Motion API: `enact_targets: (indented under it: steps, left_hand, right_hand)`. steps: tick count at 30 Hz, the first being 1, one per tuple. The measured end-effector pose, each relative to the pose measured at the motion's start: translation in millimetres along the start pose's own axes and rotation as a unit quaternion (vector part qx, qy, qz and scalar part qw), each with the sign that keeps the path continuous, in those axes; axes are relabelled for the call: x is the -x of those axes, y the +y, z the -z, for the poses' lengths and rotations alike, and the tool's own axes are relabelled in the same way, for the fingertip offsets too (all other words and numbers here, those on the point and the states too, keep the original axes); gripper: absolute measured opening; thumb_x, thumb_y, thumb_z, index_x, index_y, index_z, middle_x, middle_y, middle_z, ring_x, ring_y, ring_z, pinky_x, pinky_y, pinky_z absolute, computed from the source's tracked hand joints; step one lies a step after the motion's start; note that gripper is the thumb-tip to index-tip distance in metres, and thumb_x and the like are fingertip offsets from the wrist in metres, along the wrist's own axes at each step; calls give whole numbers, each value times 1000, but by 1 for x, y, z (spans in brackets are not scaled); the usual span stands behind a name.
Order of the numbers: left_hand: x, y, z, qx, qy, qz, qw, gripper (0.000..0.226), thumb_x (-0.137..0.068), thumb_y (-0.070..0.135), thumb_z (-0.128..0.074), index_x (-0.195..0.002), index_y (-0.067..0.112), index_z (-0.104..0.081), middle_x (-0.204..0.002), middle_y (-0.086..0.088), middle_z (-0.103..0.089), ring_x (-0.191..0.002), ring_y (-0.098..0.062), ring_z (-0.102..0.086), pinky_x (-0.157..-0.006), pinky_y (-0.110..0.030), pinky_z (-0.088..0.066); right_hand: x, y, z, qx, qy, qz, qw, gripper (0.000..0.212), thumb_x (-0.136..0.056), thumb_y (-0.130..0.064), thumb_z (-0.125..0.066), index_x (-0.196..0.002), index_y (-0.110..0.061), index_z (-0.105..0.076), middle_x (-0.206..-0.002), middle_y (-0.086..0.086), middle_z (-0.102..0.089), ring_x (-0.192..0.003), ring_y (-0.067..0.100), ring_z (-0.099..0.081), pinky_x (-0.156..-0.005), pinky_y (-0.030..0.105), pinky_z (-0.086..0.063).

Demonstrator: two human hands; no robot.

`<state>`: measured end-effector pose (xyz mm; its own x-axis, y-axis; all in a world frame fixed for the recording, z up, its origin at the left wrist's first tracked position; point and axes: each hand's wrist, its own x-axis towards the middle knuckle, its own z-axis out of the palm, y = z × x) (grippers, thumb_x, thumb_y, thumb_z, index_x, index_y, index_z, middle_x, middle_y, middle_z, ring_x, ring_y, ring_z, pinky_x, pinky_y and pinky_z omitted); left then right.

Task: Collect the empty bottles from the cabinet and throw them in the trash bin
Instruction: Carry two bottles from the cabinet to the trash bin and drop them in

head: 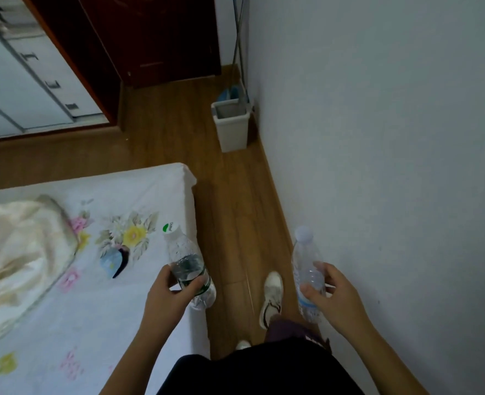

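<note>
In the upper left of the frame stands a white cabinet with metal drawer handles (36, 81). Below it, at the left edge, a crumpled cream blanket (16, 252) lies on a bed covered by a white flower-printed sheet (93, 309). Above the bed's right edge, in the lower middle, the left hand (170, 295) grips a clear plastic bottle with a green-marked white cap and a green label (184, 258); thumb and fingers curl round its middle, cap tilted up and left. Farther up, right of centre, a white rectangular plastic trash bin (232, 129) stands open on the brown wooden floor (229, 209), beside the pale wall (392, 138), well apart from both bottles. A white sneaker (272, 297) shows between the hands. At lower right, the right hand (332, 292) holds a clear plastic bottle with a pale cap and a blue label (305, 260), pinched between thumb and fingers, roughly upright.
</note>
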<state>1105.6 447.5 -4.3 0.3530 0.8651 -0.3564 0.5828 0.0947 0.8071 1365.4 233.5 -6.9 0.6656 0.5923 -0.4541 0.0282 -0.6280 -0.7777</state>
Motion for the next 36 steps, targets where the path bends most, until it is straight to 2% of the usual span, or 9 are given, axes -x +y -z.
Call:
enact_targets:
  steps: [2,5,7,10,16,23,27,33,36]
  left_hand:
    - [-37,13,-4,1,5,1,1000,58,-76,42,-82,-125,20,-61,-117,4,-70,-108,-15,-66,-86,-36,-59]
    - [-87,30,-4,6,31,23,999,59,-73,46,-82,-122,22,-62,-115,5,-71,-106,-13,-66,-87,-37,-58]
    - [-106,42,-1,11,50,34,998,67,-67,58,-81,-121,23,-62,-113,6,-71,-105,-12,-66,-88,-38,-57]
    - [-146,61,5,37,103,73,991,77,-56,70,-75,-118,25,-63,-110,10,-70,-100,-1,-63,-88,-37,-54]
    - [-210,87,25,72,183,115,974,48,-76,33,-84,-117,20,-64,-108,8,-71,-102,-6,-64,-81,-30,-49]
    - [-338,100,67,103,223,150,958,42,-74,32,-86,-111,21,-68,-104,6,-74,-103,-13,-69,-81,-30,-51]
    - [-434,133,96,77,199,132,968,41,-72,40,-86,-105,26,-67,-102,8,-73,-100,-8,-67,-85,-37,-54]
    - [-586,201,124,21,98,66,993,56,-72,47,-83,-120,27,-62,-109,13,-72,-103,-5,-66,-84,-28,-55]
    - [-657,232,132,24,66,59,996,62,-66,56,-82,-119,29,-62,-108,10,-73,-100,-9,-70,-85,-34,-59]
  right_hand:
    - [-45,-18,1,13,-17,3,1000,115,-43,-90,-67,-135,-23,-54,-125,-7,-62,-112,18,-63,-96,41,-57]
    - [-118,-55,-3,18,-52,9,998,82,-66,-59,-80,-134,-23,-54,-128,-2,-64,-114,21,-63,-97,42,-56]
    - [-155,-83,-4,22,-65,26,997,84,-62,-65,-76,-132,-24,-54,-126,-4,-64,-113,19,-64,-95,39,-57]
    - [-228,-139,-14,29,-120,54,991,65,-73,-49,-78,-130,-26,-55,-119,-10,-64,-111,14,-64,-85,26,-57]
    - [-344,-247,-54,53,-197,116,972,66,-74,-49,-78,-132,-32,-52,-123,-12,-63,-112,10,-62,-87,31,-59]
    - [-461,-336,-117,74,-235,121,962,62,-79,-40,-77,-134,-30,-52,-124,-12,-61,-112,11,-61,-87,33,-58]
    - [-522,-370,-132,69,-214,90,970,60,-77,-40,-80,-130,-29,-55,-123,-11,-65,-112,13,-64,-90,38,-59]
    - [-604,-417,-135,42,-152,73,985,47,-78,-35,-81,-119,-33,-57,-112,-15,-67,-102,5,-65,-78,20,-53]
    - [-651,-438,-132,47,-127,57,989,49,-79,-38,-80,-122,-30,-58,-112,-13,-68,-102,8,-65,-81,27,-57]
